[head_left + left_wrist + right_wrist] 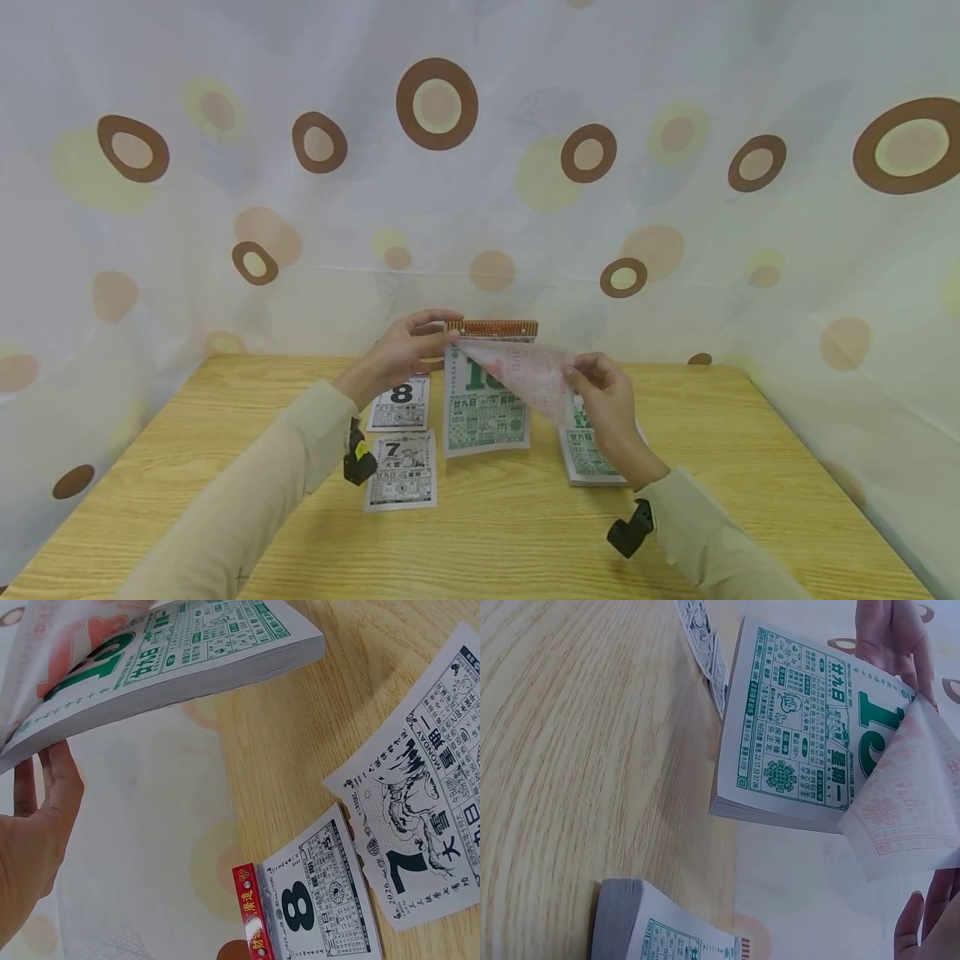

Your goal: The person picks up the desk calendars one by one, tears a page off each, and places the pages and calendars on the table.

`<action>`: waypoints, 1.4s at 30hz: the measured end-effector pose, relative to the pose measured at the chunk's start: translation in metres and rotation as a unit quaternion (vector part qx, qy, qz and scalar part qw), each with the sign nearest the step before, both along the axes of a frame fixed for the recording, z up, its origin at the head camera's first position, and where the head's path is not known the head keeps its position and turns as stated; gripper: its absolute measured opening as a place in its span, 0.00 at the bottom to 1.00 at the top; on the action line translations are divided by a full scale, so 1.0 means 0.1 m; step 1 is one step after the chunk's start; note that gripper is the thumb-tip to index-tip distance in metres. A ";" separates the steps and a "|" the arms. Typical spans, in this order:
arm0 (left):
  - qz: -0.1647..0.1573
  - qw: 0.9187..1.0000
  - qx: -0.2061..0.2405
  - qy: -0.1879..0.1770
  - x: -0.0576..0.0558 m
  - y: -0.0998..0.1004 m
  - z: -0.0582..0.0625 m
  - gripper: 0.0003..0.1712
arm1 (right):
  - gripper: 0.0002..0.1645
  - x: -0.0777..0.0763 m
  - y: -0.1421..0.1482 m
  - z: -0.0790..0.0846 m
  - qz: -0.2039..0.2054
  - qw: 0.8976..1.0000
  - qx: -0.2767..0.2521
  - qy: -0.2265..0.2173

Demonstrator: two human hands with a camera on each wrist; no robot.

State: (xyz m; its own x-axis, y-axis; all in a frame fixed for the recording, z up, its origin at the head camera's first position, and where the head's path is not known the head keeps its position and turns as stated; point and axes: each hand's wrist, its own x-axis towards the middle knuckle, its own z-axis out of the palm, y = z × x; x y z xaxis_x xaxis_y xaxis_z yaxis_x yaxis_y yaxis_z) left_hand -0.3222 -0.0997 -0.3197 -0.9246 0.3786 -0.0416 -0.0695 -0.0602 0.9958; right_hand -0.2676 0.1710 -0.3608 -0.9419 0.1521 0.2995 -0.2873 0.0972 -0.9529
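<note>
A thick tear-off calendar pad point(486, 425) with green print is held up above the table, its orange-brown header strip point(492, 328) at the top. My left hand point(397, 350) grips the pad's upper left corner, thumb in front and fingers behind. My right hand point(606, 404) pinches the free edge of the thin top sheet point(538, 375). That sheet is drawn diagonally to the right, its reddish print showing through. Its upper left end still meets the pad near my left thumb, as the right wrist view shows. Beneath it a green number is partly uncovered on the pad point(787, 735).
A second green-printed pad point(588, 458) lies on the wooden table point(495, 533), partly behind my right hand. To the left lie a calendar point(322, 900) showing 8 with a red header and a loose sheet point(420, 825) showing 7. A patterned cloth point(495, 192) hangs behind the table.
</note>
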 end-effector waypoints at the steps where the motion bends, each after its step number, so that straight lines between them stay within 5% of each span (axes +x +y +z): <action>1: 0.000 1.000 0.003 -0.001 0.00 0.00 0.00 0.23 | 0.14 0.00 0.00 0.00 0.000 1.000 -0.001 -0.001; 22: -0.011 1.000 0.019 -0.014 0.03 0.01 0.02 0.21 | 0.01 0.01 0.04 0.04 -0.007 1.000 0.008 -0.025; 42: -0.023 1.000 -0.005 0.003 0.00 -0.07 -0.02 0.23 | 0.06 -0.03 0.19 0.02 -0.024 0.998 0.010 -0.049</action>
State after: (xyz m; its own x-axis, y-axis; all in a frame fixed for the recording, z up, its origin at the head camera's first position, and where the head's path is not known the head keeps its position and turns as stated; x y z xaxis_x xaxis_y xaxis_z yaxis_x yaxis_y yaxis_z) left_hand -0.3219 -0.1068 -0.3219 -0.9061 0.4212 -0.0394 -0.0653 -0.0472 0.9967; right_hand -0.2706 0.1895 -0.3584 -0.9587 0.1924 0.2093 -0.1870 0.1275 -0.9740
